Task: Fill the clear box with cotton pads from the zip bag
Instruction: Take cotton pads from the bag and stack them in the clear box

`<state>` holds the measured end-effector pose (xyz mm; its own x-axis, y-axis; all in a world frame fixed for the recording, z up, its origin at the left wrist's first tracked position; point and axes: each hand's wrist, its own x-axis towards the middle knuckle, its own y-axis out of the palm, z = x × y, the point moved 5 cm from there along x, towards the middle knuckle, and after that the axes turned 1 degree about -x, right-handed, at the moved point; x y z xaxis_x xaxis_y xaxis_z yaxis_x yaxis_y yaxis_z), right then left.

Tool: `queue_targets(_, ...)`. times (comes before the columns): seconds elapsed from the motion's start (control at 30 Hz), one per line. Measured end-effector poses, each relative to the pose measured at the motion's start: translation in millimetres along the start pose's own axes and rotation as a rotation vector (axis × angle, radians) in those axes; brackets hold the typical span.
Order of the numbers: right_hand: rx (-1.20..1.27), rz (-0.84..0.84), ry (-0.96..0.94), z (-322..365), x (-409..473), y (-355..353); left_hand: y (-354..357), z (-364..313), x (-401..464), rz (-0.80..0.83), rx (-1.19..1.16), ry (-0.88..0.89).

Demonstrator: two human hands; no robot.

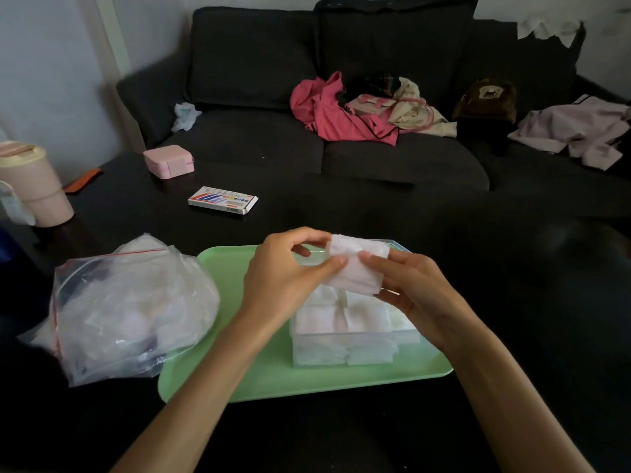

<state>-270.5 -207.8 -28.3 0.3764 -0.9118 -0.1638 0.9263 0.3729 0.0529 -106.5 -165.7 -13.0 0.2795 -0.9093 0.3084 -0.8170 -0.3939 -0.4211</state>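
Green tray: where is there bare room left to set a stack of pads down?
The green tray is bare along its near edge in front of the clear box, and in its far-left corner beside the zip bag. It is crowded around the box, where both hands hold a stack of cotton pads.

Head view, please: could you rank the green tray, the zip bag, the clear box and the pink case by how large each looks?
1. Green tray
2. Zip bag, clearly smaller in spread, though it lies nearer
3. Clear box, partly hidden by hands
4. Pink case, smallest, though being farther away shrinks it
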Motion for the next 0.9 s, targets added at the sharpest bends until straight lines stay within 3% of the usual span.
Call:
queue_targets(0.1, -0.003, -0.079, 0.041, 4, -1, -20, 7, 3, 1, 0.088, 0.036, 0.055)
queue_targets(0.2, -0.112, -0.023, 0.106, 5, -4, -36, 10, 11, -3, 0.207, 0.282, 0.097)
queue_targets(0.4, -0.264, -0.044, 0.174, -3, -8, -31, 8, 25, -12, 0.236, 0.558, 0.093)
queue_targets(0.57, -0.544, -0.107, 0.212, -15, -7, -30, 10, 24, -12, 0.211, 0.6, 0.119)
queue_targets(0.7, -0.85, -0.17, 0.108, -12, -7, -36, 12, 22, -10, 0.228, 0.628, 0.126)
queue_targets(0.9, -1.0, -0.171, 0.004, -7, -4, -34, 30, 1, -13, 0.374, 0.389, 0.214)
